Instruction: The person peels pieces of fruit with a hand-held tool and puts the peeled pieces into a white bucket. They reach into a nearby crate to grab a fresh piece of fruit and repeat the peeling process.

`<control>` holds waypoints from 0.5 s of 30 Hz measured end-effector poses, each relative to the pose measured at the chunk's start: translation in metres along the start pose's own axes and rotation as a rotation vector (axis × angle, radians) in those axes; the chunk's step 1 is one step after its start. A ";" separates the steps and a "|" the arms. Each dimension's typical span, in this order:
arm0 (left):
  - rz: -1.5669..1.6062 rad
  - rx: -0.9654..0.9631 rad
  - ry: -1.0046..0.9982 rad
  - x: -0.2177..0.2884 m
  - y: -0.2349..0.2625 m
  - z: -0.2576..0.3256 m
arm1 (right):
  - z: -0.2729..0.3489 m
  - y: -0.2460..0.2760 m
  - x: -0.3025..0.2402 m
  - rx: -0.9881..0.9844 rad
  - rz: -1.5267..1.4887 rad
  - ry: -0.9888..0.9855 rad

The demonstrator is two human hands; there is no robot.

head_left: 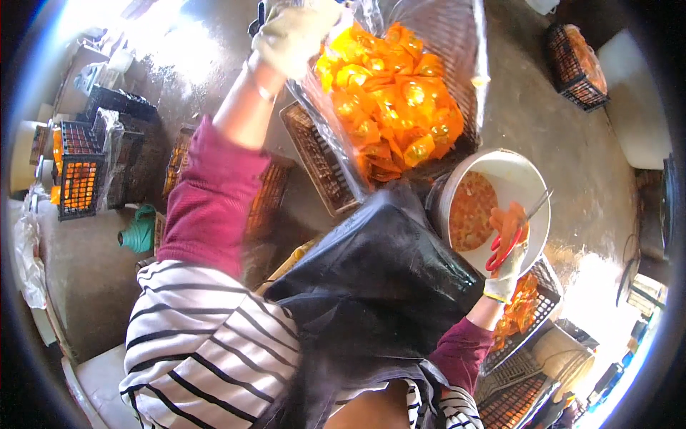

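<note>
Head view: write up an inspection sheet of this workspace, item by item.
Surface: grey floor, bright glare patches; wetness cannot be told.
Job's things: glossy orange pieces on a plastic liner; white bucket beside them, holding reddish-orange pieces.
Clutter: black crate at left, upper-right crate, lower-right crate next to the bucket.
Hands: left hand gloved, at the liner's edge, grip unclear; right hand gloved, over the bucket, closed on a red-handled tool, apparently scissors.
Cables: nothing seen for certain.
Surroundings: green object at left, kind unclear.

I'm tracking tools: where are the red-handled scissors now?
In the head view, right of centre: the scissors are in the gloved right hand, seen against the white bucket.
</note>
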State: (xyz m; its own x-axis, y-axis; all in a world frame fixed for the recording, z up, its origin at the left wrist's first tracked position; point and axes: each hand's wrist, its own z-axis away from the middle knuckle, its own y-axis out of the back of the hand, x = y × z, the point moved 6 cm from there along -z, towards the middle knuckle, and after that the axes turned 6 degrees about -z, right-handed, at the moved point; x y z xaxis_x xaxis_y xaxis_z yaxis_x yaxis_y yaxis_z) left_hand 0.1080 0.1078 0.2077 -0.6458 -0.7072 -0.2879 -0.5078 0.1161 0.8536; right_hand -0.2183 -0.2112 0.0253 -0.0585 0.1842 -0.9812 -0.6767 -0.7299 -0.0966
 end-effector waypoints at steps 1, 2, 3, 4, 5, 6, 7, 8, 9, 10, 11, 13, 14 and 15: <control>0.016 0.039 -0.136 0.016 0.008 0.013 | 0.001 -0.003 0.002 0.010 0.022 -0.003; 0.006 0.130 -0.235 0.033 0.032 0.027 | 0.000 -0.004 0.006 0.022 0.059 -0.052; -0.020 0.431 -0.223 0.044 0.060 0.033 | -0.005 -0.004 0.010 0.025 0.077 -0.071; 0.008 0.439 -0.181 0.044 0.052 0.028 | -0.009 -0.002 0.013 0.038 0.104 -0.088; 0.033 0.302 -0.080 0.030 0.028 0.014 | -0.013 0.007 0.025 0.030 0.065 -0.116; 0.023 0.168 0.033 0.008 0.001 -0.001 | -0.016 0.012 0.036 0.005 0.022 -0.150; 0.004 0.096 0.103 -0.010 -0.017 -0.013 | -0.011 0.001 0.025 -0.006 0.089 -0.131; 0.013 0.068 0.125 -0.017 -0.024 -0.015 | -0.002 -0.006 0.015 -0.004 0.163 -0.118; 0.009 0.038 0.172 -0.030 -0.028 -0.019 | 0.000 -0.018 0.002 -0.006 0.227 -0.086; 0.023 0.034 0.193 -0.034 -0.030 -0.019 | -0.006 0.002 0.023 -0.050 0.075 -0.026; 0.029 0.048 0.202 -0.038 -0.026 -0.020 | -0.007 0.003 0.026 -0.061 -0.023 -0.010; 0.048 0.110 0.203 -0.033 -0.017 -0.013 | -0.012 0.010 0.032 -0.064 -0.114 0.002; 0.061 0.181 0.185 -0.025 -0.006 -0.008 | -0.018 0.017 0.041 -0.037 -0.112 -0.070; 0.085 0.272 0.161 -0.014 0.008 0.000 | -0.020 0.024 0.049 -0.010 -0.110 -0.142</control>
State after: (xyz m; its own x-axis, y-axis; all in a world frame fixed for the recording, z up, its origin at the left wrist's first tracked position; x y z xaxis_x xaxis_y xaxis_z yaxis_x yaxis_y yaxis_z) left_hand 0.1128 0.1185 0.2187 -0.6053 -0.7853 -0.1299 -0.6034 0.3463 0.7183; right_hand -0.2222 -0.2331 -0.0281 -0.0881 0.3542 -0.9310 -0.6777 -0.7063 -0.2046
